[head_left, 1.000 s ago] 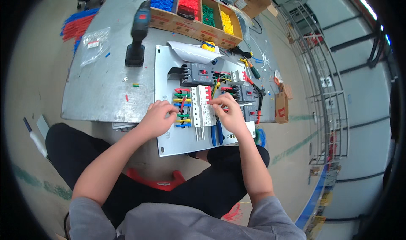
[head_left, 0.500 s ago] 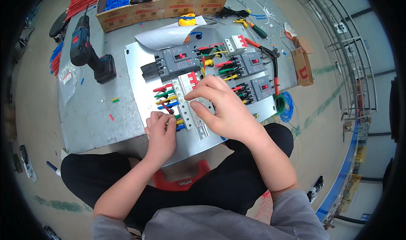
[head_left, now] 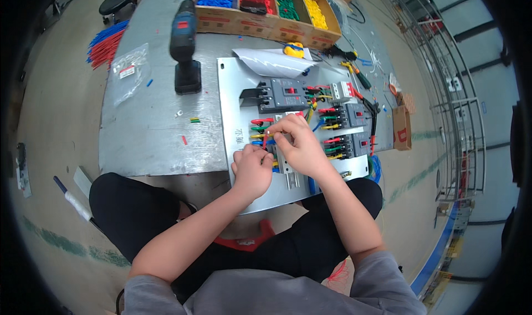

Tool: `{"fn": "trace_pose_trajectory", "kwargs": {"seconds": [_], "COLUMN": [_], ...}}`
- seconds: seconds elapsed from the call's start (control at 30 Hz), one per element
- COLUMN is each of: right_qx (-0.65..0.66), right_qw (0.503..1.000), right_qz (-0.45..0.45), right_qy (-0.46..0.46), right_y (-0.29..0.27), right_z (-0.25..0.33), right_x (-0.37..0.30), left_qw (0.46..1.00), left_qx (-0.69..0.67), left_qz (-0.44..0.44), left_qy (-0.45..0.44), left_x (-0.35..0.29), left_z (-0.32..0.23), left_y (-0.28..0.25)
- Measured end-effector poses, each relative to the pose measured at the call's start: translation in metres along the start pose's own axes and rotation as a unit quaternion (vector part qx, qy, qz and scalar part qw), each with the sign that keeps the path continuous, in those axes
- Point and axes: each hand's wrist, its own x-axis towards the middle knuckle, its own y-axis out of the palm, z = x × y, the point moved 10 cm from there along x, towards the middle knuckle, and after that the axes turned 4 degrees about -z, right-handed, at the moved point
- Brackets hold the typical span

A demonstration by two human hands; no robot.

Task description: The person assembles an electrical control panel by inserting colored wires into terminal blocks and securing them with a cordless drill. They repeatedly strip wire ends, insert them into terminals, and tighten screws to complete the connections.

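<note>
A short red wire (head_left: 265, 141) stands up at the left edge of a white breaker row on a metal mounting plate (head_left: 226, 101). My left hand (head_left: 252, 172) is closed, fingertips around the wire's lower part. From the right, my right hand (head_left: 302, 151) reaches over the breakers, thumb and index bent together at the wire's upper end. Red, green, yellow and blue wire ends (head_left: 258, 128) stick out beside the fingers. My right hand hides most of the breaker row. Behind it sits a large grey circuit breaker (head_left: 288, 95), with two smaller grey breakers (head_left: 355, 115) (head_left: 361, 143) to the right.
A cordless drill (head_left: 184, 51) stands on the grey table, left of the plate. Cardboard bins (head_left: 266, 26) of coloured caps line the back. Tape measure (head_left: 294, 50), red-handled cutter (head_left: 372, 127) and green-handled tool (head_left: 363, 80) lie around the plate. Blue cable (head_left: 374, 169) hangs at the right.
The view has shifted, so the table appears farther right. My right hand has come down, its thumb and index closing toward the red wire, which now stands upright beside my left fingertips.
</note>
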Motion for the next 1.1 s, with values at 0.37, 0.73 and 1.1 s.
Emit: {"fn": "trace_pose_trajectory", "kwargs": {"seconds": [0.37, 0.73, 1.1], "right_qx": [0.112, 0.343, 0.124], "right_qw": [0.989, 0.916, 0.992], "right_qz": [-0.043, -0.200, -0.007], "right_qy": [0.082, 0.055, 0.010], "right_y": [0.012, -0.023, 0.117], "right_z": [-0.012, -0.016, 0.068], "right_x": [-0.003, 0.012, 0.205], "left_qw": [0.998, 1.000, 0.999], "left_qx": [0.020, -0.012, 0.023], "left_qz": [0.064, -0.002, 0.003], "left_qy": [0.005, 0.020, 0.032], "left_x": [0.014, 0.005, 0.007], "left_z": [-0.001, -0.004, -0.005], "left_y": [-0.003, 0.007, 0.012]}}
